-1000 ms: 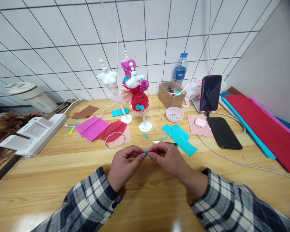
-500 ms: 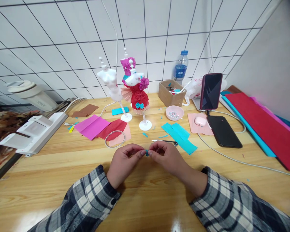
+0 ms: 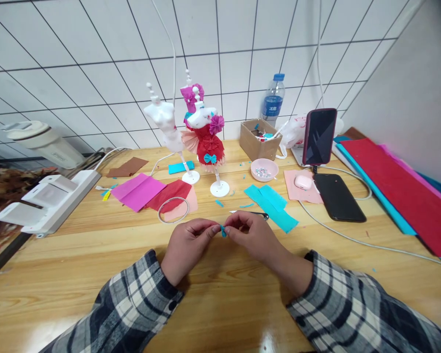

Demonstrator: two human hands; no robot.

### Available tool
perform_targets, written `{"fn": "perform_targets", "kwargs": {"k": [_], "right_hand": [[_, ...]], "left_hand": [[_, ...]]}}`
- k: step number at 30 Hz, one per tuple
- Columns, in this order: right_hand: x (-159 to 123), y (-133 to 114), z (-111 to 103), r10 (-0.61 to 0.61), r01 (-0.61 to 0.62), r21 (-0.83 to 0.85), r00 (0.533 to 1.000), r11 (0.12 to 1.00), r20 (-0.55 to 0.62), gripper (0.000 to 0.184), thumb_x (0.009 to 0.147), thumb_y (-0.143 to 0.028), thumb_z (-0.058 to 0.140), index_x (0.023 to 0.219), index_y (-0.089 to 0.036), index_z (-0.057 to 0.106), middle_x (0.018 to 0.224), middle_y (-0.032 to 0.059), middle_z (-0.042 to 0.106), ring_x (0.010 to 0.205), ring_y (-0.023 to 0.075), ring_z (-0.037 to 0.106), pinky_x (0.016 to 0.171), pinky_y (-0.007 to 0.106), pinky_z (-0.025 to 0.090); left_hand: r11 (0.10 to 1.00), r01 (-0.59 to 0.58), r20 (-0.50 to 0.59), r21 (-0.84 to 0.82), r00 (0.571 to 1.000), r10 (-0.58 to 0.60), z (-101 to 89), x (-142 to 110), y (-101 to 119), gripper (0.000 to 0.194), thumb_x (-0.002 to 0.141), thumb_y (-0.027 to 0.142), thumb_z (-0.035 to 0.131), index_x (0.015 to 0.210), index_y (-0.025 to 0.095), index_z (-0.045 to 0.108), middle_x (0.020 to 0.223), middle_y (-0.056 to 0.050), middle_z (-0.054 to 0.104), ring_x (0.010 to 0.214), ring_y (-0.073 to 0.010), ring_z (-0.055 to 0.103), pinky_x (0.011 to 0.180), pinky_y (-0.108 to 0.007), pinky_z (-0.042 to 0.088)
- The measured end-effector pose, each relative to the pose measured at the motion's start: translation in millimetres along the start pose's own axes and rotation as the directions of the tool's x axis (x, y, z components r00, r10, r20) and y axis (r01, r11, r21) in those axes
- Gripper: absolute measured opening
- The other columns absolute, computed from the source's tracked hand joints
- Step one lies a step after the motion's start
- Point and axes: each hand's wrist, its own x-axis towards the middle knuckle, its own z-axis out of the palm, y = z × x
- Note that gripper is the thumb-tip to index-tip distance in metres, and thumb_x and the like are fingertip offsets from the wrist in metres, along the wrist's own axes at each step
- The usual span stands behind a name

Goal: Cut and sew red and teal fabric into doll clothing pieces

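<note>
Between the fingertips of my left hand and my right hand is a small piece of blue crepe paper. Both hands pinch it, one from each side, just above the wooden table. Beyond the right hand lies a craft knife, partly hidden by the fingers. Blue paper strips lie to the right of it. Behind the hands stands a small white mannequin in a red paper dress with a blue bow.
A bare mannequin and one in magenta paper stand behind. A silver ring rests by red paper. Further right are a pink bowl of beads, a cardboard box, a propped phone and a black phone.
The pinched blue piece shows a little more below the fingertips. The hands keep nearly the same place, and the whole view has shifted slightly.
</note>
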Motion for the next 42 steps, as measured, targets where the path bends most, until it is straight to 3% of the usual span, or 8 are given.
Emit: {"fn": "perform_targets", "kwargs": {"k": [7,11,15,20,27,37,42], "right_hand": [[0,4,3,0.032,-0.029,0.116,0.999,0.993,-0.03,0.011,0.075,-0.028,0.059,0.079,-0.018,0.058,0.071,-0.0012,0.059,0.065,0.0115,0.054,0.061,0.024,0.043],[-2,0,2,0.001,0.0,0.021,1.0,1.0,-0.03,0.017,0.075,-0.027,0.06,0.09,-0.019,0.061,0.08,0.0009,0.062,0.065,0.0112,0.053,0.058,0.024,0.042],[-2,-1,0,-0.014,0.011,-0.084,0.999,0.996,-0.029,0.008,0.074,-0.027,0.062,0.074,-0.018,0.061,0.067,-0.0008,0.059,0.061,0.011,0.05,0.055,0.024,0.039],[-1,3,3,0.067,-0.065,0.154,0.998,0.986,-0.006,0.013,0.074,-0.031,0.061,0.075,-0.019,0.056,0.066,-0.0033,0.053,0.058,0.0096,0.046,0.053,0.023,0.036],[-2,4,13,0.15,-0.123,0.431,0.988,0.894,-0.029,0.022,0.073,-0.039,0.065,0.078,-0.02,0.056,0.069,-0.0047,0.049,0.056,0.0082,0.038,0.049,0.021,0.03],[-4,3,13,0.222,-0.175,0.548,0.975,0.818,-0.02,0.028,0.069,-0.042,0.07,0.079,-0.02,0.057,0.066,-0.005,0.045,0.051,0.0066,0.031,0.044,0.02,0.022],[-5,4,13,0.242,-0.181,0.529,0.969,0.829,-0.046,0.027,0.066,-0.04,0.074,0.079,-0.019,0.063,0.071,-0.003,0.054,0.054,0.0068,0.034,0.046,0.021,0.024]], "left_hand": [[0.996,0.005,-0.012,-0.084,1.0,-0.006,5.7,1,-5,0.022,0.077,0.037,0.064,0.081,0.017,0.07,0.076,-0.003,0.072,0.07,-0.0168,0.064,0.065,-0.025,0.05],[0.998,-0.059,-0.017,0.013,0.998,0.059,4.3,0,-3,0.019,0.078,0.035,0.062,0.079,0.018,0.069,0.077,-0.004,0.072,0.072,-0.0178,0.065,0.067,-0.027,0.05],[0.99,-0.1,-0.007,0.098,0.995,0.102,3.5,-2,0,0.016,0.078,0.033,0.063,0.077,0.018,0.068,0.077,-0.004,0.072,0.073,-0.0179,0.064,0.069,-0.028,0.05],[0.992,-0.106,-0.029,0.063,0.994,0.108,6.3,-3,-1,0.016,0.078,0.033,0.063,0.078,0.017,0.067,0.077,-0.003,0.071,0.072,-0.017,0.064,0.069,-0.027,0.05],[0.993,-0.112,-0.078,0.027,0.99,0.114,11.5,-2,-1,0.016,0.078,0.034,0.064,0.077,0.018,0.067,0.076,-0.002,0.07,0.071,-0.016,0.063,0.068,-0.026,0.049],[0.995,-0.089,-0.109,-0.054,0.991,0.083,12.6,-2,-1,0.018,0.079,0.035,0.062,0.079,0.018,0.065,0.076,-0.002,0.068,0.071,-0.0157,0.062,0.067,-0.025,0.049],[0.995,-0.022,0.001,-0.096,1.0,0.022,15.1,-3,-1,0.025,0.075,0.039,0.066,0.084,0.016,0.064,0.076,-0.002,0.065,0.059,-0.0119,0.056,0.054,-0.022,0.045]]}}
